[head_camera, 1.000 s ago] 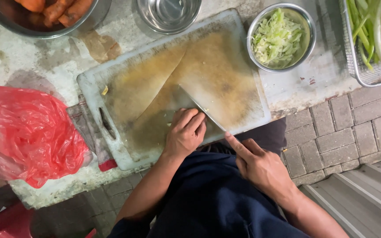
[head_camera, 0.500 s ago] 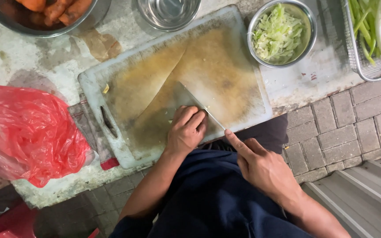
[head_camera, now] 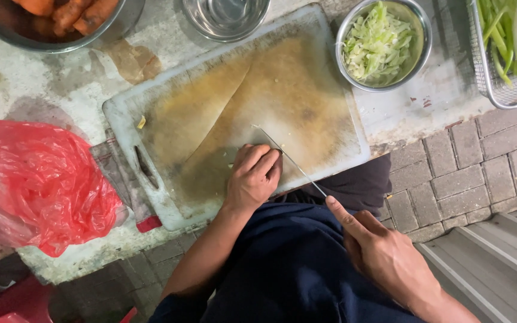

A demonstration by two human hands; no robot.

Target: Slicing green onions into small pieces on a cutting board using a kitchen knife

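A stained white cutting board (head_camera: 169, 119) lies on a worn counter. My left hand (head_camera: 252, 176) rests on the board's near edge with its fingers curled under, its knuckles against the side of a knife (head_camera: 288, 158). The knife's blade stands on edge and shows as a thin line running from mid-board toward me. My right hand (head_camera: 384, 257) is off the board over my dark clothing, closed on the hidden handle, with the index finger stretched along the blade's spine. A few small scraps lie on the board.
Beyond the board stand a steel bowl of shredded cabbage (head_camera: 378, 42), an empty steel bowl (head_camera: 225, 15) and a bowl of orange pieces (head_camera: 61, 18). A wire basket of green stalks (head_camera: 510, 48) is at far right. A red plastic bag (head_camera: 31, 179) lies left. Brick paving (head_camera: 480, 161) is at right.
The blade lay flat under my left hand before; now it is turned on edge beside that hand. Both hands have stayed at about the same spots.
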